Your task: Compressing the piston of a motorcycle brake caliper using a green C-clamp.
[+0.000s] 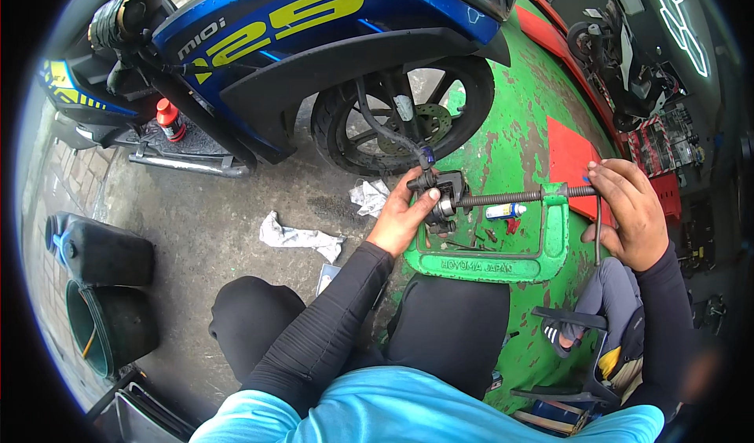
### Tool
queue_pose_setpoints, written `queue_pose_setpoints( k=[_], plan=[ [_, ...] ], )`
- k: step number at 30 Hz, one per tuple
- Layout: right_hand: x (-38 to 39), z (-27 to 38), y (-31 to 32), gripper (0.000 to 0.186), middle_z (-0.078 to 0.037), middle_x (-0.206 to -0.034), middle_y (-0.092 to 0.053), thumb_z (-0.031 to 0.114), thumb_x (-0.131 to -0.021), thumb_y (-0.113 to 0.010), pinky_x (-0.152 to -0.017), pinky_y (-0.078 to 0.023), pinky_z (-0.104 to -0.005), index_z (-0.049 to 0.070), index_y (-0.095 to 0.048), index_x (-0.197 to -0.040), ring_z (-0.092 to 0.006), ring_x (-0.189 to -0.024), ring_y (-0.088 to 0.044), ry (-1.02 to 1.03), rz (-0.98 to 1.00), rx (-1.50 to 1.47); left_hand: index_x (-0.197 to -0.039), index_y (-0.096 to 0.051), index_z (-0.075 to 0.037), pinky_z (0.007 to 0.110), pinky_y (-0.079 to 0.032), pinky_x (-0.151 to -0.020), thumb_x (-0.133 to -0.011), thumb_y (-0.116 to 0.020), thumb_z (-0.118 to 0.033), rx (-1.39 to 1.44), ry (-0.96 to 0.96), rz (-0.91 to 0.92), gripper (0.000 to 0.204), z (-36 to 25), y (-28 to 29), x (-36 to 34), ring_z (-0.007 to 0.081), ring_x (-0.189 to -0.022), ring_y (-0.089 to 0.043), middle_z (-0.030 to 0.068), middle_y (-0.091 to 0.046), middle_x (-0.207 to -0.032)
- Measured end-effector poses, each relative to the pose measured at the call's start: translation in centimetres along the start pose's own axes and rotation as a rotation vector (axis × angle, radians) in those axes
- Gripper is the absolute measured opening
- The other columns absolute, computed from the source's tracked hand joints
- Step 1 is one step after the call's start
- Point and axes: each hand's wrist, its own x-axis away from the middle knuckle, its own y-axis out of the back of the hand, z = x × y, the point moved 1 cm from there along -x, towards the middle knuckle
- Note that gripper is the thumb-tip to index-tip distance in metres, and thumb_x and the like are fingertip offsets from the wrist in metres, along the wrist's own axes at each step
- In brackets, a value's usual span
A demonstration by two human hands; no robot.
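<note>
My left hand (400,219) grips a black brake caliper (449,184), which sits inside a large green C-clamp (553,239) above my knees. A black hose (393,138) runs to the caliper from the front of a blue scooter (275,31). The clamp's threaded screw (503,199) reaches a round metal piston at the caliper. My right hand (626,207) is closed on the bar handle (598,239) at the screw's outer end.
The scooter's front wheel (330,140) stands ahead, with white rags (298,237) nearby and a red bottle (171,125) on its footboard. Jerrycan (110,254) and bucket (78,329) are at left. A spray can (505,211), red panels (573,148) and a seated person's leg (597,298) are at right.
</note>
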Motion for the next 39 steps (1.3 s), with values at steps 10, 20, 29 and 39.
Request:
queue_pose_setpoints(
  k=[10,20,29,39],
  plan=[
    [-2.4,-1.7,-3.8,0.067,-0.004,-0.046,-0.045,0.051,-0.107,-0.041,-0.049,-0.047,-0.0342,0.002,-0.051,-0.061,-0.0161,-0.037,-0.049,-0.836,0.151,-0.977,-0.141,-0.048,0.001,0.030,-0.045,-0.102,-0.099,-0.066,-0.023,0.025,-0.022,-0.003,0.052,-0.6,-0.3,0.1,0.0138,-0.113,-0.057,0.0076,-0.062,-0.123],
    [0.0,-1.6,-3.5,0.031,-0.023,-0.109,-0.066,0.021,-0.095,-0.066,-0.080,-0.058,-0.0392,-0.003,-0.062,-0.116,-0.0293,-0.094,-0.069,-0.471,-0.338,-0.373,-0.142,-0.047,0.000,0.032,-0.043,-0.105,-0.099,-0.066,-0.024,-0.008,-0.018,0.016,0.053,-0.7,-0.1,0.0,0.0142,-0.117,-0.056,0.0072,-0.062,-0.125],
    [0.0,-2.7,-2.2,0.050,-0.018,-0.114,-0.063,0.043,-0.086,-0.069,-0.101,-0.049,-0.0484,-0.002,-0.065,-0.109,-0.0395,-0.118,-0.060,-0.007,-0.017,-0.157,-0.141,-0.047,0.002,0.031,-0.043,-0.106,-0.098,-0.069,-0.024,0.009,-0.011,0.058,0.055,-1.7,-0.4,0.1,0.0145,-0.119,-0.055,0.0089,-0.061,-0.126],
    [0.2,-2.6,-2.9,0.044,-0.020,-0.116,-0.063,0.029,-0.079,-0.074,-0.097,-0.052,-0.0483,-0.004,-0.063,-0.107,-0.0406,-0.114,-0.063,0.086,-0.051,-0.073,-0.143,-0.043,0.004,0.031,-0.043,-0.107,-0.097,-0.070,-0.022,-0.013,0.002,0.038,0.060,-1.8,-0.2,0.1,0.0157,-0.122,-0.055,0.0107,-0.059,-0.132]
  ],
)
